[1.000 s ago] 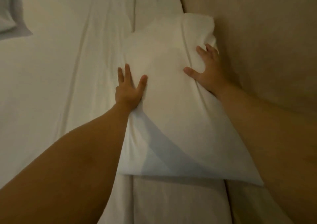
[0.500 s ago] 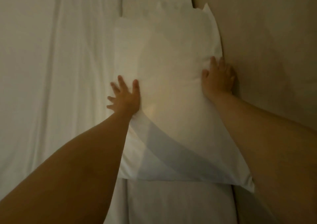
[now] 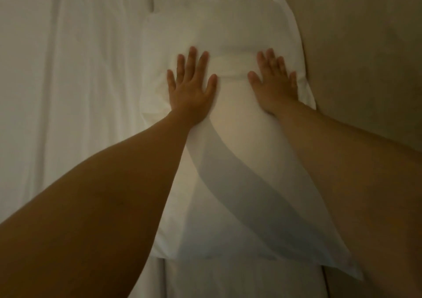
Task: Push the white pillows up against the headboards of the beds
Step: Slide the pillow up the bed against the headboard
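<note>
Where flat palms press, soft pillow dents.

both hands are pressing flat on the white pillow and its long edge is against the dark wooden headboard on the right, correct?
Not quite. The head view shows the headboard is beige and looks padded, not dark wood. The rest holds: left hand and right hand press flat on the white pillow, its long edge against the headboard.

Two bare forearms, uncovered to the frame's lower edge, no sleeve visible. Left hand and right hand: five fingers each, short nails, unadorned by rings or wristwear.
</note>
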